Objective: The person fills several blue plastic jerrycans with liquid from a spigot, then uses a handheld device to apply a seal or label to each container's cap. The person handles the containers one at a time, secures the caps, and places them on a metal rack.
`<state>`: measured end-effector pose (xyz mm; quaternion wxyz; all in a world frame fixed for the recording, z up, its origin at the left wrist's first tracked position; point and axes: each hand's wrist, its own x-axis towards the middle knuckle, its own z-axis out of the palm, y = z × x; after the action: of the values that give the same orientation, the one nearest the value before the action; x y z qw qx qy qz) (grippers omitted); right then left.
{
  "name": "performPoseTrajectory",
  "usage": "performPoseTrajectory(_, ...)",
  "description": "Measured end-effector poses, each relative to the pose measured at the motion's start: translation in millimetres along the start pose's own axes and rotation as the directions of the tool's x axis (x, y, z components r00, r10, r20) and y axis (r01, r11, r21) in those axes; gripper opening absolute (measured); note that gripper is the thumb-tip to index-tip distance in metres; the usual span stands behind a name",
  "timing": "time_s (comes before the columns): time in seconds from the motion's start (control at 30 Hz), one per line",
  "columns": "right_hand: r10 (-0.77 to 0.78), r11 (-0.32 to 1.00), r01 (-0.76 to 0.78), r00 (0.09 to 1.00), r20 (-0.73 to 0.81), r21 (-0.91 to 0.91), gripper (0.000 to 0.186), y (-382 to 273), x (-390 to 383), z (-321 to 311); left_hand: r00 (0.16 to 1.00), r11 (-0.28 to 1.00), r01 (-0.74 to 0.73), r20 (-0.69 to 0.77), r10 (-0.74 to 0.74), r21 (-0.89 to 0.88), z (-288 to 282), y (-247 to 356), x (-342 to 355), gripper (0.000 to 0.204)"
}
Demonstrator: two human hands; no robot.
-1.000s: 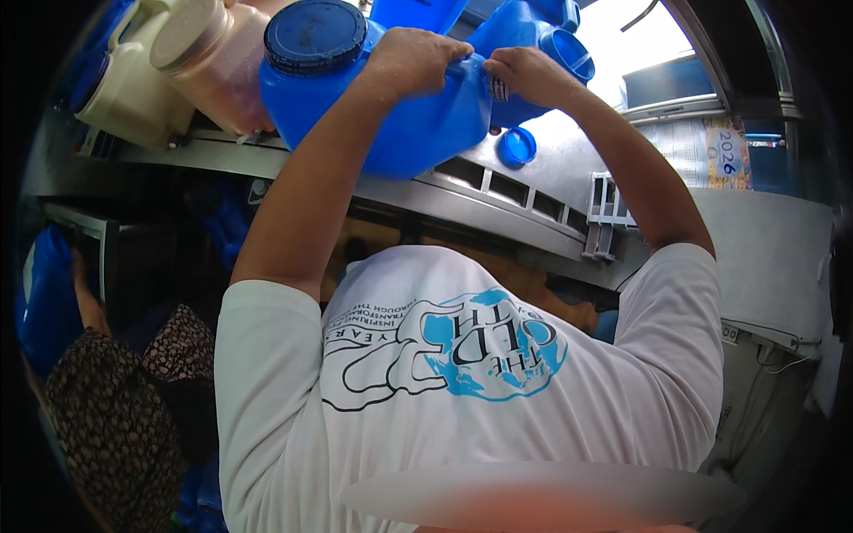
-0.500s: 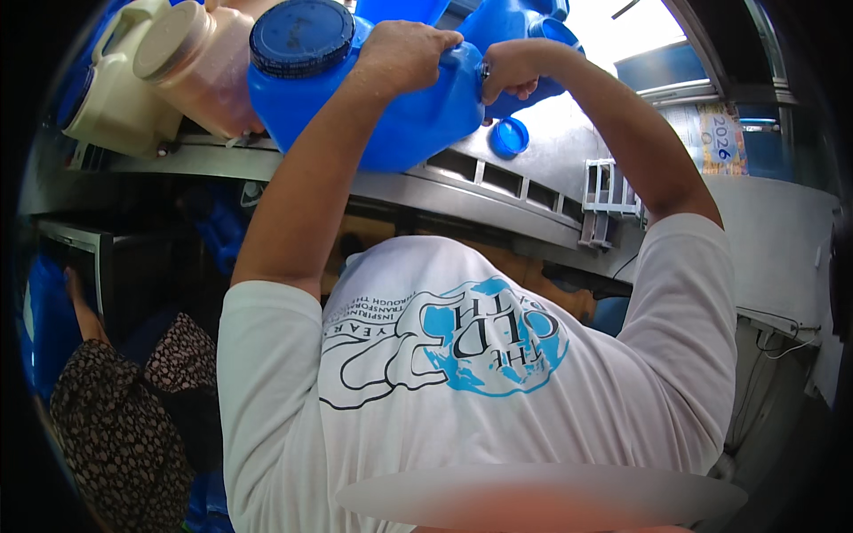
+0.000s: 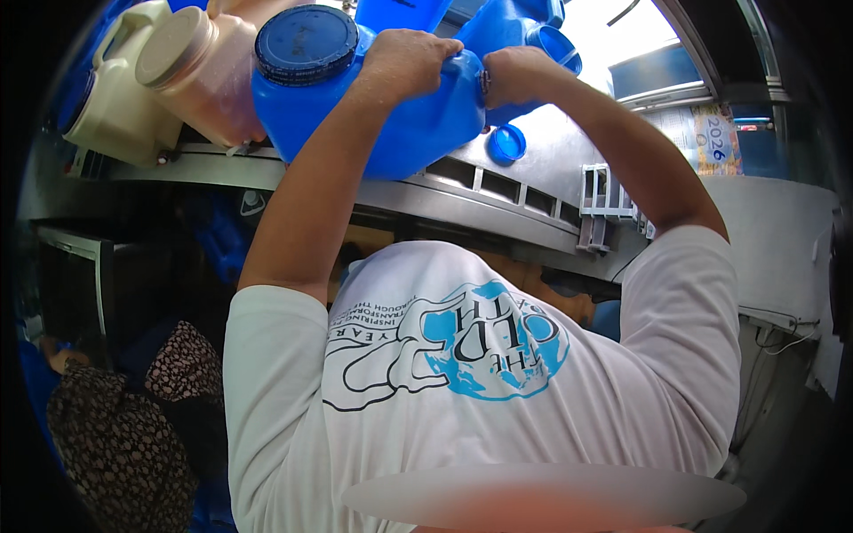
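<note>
A large blue plastic jug (image 3: 373, 142) with a wide dark-blue screw lid (image 3: 306, 44) lies tilted at the counter's front edge. My left hand (image 3: 409, 64) grips the top of this jug beside the lid, its fingers closed over the far side. At the jug's right end is my right hand (image 3: 517, 78), its fingers curled in a fist against the jug wall. Whatever those fingers hold is hidden. Below the right hand, a small round blue cap (image 3: 506, 144) sits on the metal counter (image 3: 555, 147).
A cream jug (image 3: 124, 98) and a pinkish translucent jar (image 3: 209, 75) stand at left. Behind my right hand is another blue jug (image 3: 506, 27) with an uncovered mouth. A white rack (image 3: 609, 195) hangs at the counter edge. At lower left works another person in patterned clothing (image 3: 120, 444).
My right fist has turned slightly, so its lower fingers no longer show. The jug keeps nearly the same place. The other person's hand at left has moved down.
</note>
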<state>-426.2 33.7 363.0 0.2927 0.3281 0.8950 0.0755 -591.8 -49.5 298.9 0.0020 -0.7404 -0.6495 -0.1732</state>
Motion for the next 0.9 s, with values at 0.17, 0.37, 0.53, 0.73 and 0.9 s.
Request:
performPoseTrajectory(0.17, -0.118, 0.987, 0.071, 0.929, -0.352, -0.142, 0.036, -3, -21, 24, 0.998, 1.000, 0.003, 0.065, -0.003, -0.005, -5, 1, 2, 0.062)
performPoseTrajectory(0.37, -0.092, 0.970, 0.094, 0.996, -0.020, 0.223, 0.055, 15, -4, 5, 0.997, 1.000, 0.010, 0.071, -0.008, -0.027, -9, 2, 2, 0.060)
performPoseTrajectory(0.53, -0.009, 0.967, -0.041, 0.981, 0.192, 0.253, 0.039, 6, -2, -9, 0.999, 1.000, -0.004, 0.048, 0.005, -0.021, -7, 2, 0, 0.059)
performPoseTrajectory(0.73, 0.010, 0.985, -0.069, 0.936, -0.353, -0.155, 0.019, -16, -5, 20, 0.997, 0.999, 0.008, 0.077, -0.006, -0.035, -8, 3, 3, 0.057)
performPoseTrajectory(0.9, 0.050, 0.996, -0.067, 0.966, 0.254, 0.061, 0.015, 6, 24, -8, 0.995, 0.999, 0.030, 0.094, -0.028, -0.017, -8, 5, 4, 0.057)
